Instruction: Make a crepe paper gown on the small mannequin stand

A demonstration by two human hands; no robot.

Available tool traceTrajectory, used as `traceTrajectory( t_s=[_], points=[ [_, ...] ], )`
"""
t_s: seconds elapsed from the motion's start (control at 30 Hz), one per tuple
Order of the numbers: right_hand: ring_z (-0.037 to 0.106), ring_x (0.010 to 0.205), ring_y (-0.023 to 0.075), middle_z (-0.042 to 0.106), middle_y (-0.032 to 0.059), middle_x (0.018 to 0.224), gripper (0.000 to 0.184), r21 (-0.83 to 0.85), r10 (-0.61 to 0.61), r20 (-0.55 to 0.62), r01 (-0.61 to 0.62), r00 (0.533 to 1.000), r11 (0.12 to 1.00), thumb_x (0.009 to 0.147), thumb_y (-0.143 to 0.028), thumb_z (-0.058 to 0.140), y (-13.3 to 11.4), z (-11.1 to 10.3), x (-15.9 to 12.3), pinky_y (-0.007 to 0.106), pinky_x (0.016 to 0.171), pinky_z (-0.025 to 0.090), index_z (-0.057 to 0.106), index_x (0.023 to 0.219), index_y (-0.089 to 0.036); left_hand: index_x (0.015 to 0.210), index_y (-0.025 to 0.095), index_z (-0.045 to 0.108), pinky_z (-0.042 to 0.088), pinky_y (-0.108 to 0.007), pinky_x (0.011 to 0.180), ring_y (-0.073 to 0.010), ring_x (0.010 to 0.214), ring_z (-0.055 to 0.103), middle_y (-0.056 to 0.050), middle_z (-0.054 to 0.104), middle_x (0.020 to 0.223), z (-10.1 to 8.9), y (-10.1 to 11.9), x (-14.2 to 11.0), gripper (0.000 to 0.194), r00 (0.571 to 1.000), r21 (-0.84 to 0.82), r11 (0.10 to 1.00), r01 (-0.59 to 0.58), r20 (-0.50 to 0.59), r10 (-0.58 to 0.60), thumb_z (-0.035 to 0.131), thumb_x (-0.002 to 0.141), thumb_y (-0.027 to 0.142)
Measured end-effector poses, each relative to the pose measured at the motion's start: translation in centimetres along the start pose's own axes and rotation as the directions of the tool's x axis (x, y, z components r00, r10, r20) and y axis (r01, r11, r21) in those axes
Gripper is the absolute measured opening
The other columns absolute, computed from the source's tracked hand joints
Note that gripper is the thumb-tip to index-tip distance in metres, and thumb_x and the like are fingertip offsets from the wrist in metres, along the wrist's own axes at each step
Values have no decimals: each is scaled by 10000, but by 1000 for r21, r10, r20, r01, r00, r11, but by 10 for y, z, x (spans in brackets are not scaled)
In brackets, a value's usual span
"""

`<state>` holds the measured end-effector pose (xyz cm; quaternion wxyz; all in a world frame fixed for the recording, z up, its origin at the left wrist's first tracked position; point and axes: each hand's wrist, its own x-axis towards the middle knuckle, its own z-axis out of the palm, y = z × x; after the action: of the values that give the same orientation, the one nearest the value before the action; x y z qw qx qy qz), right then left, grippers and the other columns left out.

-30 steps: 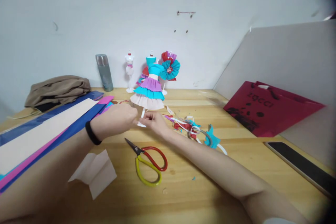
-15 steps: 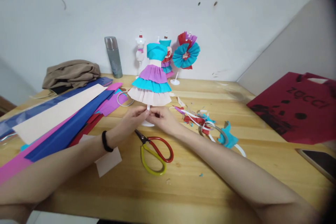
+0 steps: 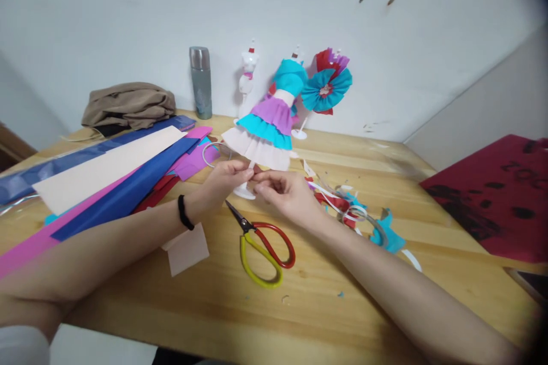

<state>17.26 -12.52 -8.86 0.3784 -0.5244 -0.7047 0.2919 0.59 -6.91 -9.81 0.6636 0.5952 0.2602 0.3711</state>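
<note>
Pale wall point(image 3: 171, 5) behind a wooden table point(image 3: 317, 325), with a paper dress point(image 3: 272, 116) on a small white stand point(image 3: 245, 192) near the middle, its top leaning rightward. Left hand point(image 3: 229, 179): thumb and fingers pinching the stem below the skirt. Right hand point(image 3: 285, 191): fingers curled just beside the stem; whether they touch it cannot be told. Step in hand, as judged: steadying and adjusting the dressed stand. Next move probably calls for a firm hold on the stem and a light touch on the ruffles. Scissors point(image 3: 245, 225) lie close in front of the base, limiting room there; paper sheets point(image 3: 115, 165) bound the left, scraps point(image 3: 342, 205) the right. Bare wood with small bits separates the scissors from the near edge; other stands point(image 3: 299, 134) crowd the back.
</note>
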Motion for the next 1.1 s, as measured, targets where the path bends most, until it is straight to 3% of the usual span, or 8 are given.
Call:
traceTrajectory(
  t_s=[0.1, 0.17, 0.27, 0.43, 0.7, 0.83, 0.97, 1.1],
  points=[
    [464, 552, 113, 578, -2, 624, 156, -175, 82, 58, -71, 995, 982, 829, -278, 570, -4, -5, -4, 248, 543, 317, 595, 718, -172, 867, 123, 690, 419, -241, 617, -131, 635, 605, -53, 721, 771, -10, -3, 6, 313, 991, -61, 998, 5, -131, -13, 776, 738, 395],
    [433, 523, 108, 546, -14, 576, 211, -370, 156, 255, -52, 954, 928, 821, -277, 609, -12, -9, -9, 257, 533, 288, 543, 644, -184, 908, 127, 674, 414, -234, 608, -126, 615, 610, -45, 721, 746, -16, -3, 9, 316, 985, -96, 995, -14, -175, -3, 768, 755, 388],
    [462, 557, 120, 591, -15, 668, 198, -523, 213, 466, 73, 859, 849, 743, -316, 718, -27, -11, -22, 264, 522, 239, 556, 762, -203, 920, 132, 657, 414, -229, 604, -121, 605, 612, -34, 715, 731, -22, -2, 12, 337, 987, -136, 990, -43, -159, 21, 766, 765, 411],
    [583, 717, 183, 665, 44, 904, 345, -633, 252, 528, 178, 811, 753, 748, -254, 692, -38, -2, -38, 270, 551, 228, 542, 1054, -207, 893, 138, 645, 410, -233, 601, -128, 612, 618, -37, 706, 711, -23, -3, 11, 383, 998, -191, 981, -45, -46, 36, 776, 754, 470],
    [540, 646, 157, 655, 38, 813, 290, -522, 112, 571, 255, 813, 814, 837, -210, 512, -31, -7, -32, 264, 557, 277, 537, 1125, -187, 905, 133, 655, 466, -269, 672, -170, 669, 666, -34, 689, 655, -30, -10, 10, 433, 992, -288, 958, 7, 123, 29, 806, 727, 498],
    [566, 723, 145, 665, 21, 894, 369, -450, 100, 588, 222, 802, 865, 802, -166, 545, -29, -36, -19, 235, 617, 361, 579, 1164, -230, 893, 133, 663, 480, -285, 692, -192, 688, 685, -24, 669, 624, -33, -7, 9, 402, 980, -327, 944, 44, 199, 23, 826, 722, 458],
    [506, 708, 125, 604, -7, 871, 559, -313, 104, 707, 178, 699, 933, 693, -68, 571, -28, -72, -12, 212, 634, 403, 587, 1224, -244, 884, 129, 664, 481, -298, 690, -209, 697, 691, -23, 657, 605, -34, -7, 8, 386, 972, -352, 934, 62, 235, 24, 813, 739, 455],
    [500, 743, 137, 562, 1, 896, 566, -182, 80, 680, 62, 729, 981, 680, -115, 609, -32, -99, -13, 228, 672, 437, 563, 1228, -248, 883, 126, 674, 485, -313, 705, -214, 706, 697, -30, 666, 616, -34, -10, 8, 362, 967, -338, 940, 54, 253, 35, 789, 769, 450]
  ],
)
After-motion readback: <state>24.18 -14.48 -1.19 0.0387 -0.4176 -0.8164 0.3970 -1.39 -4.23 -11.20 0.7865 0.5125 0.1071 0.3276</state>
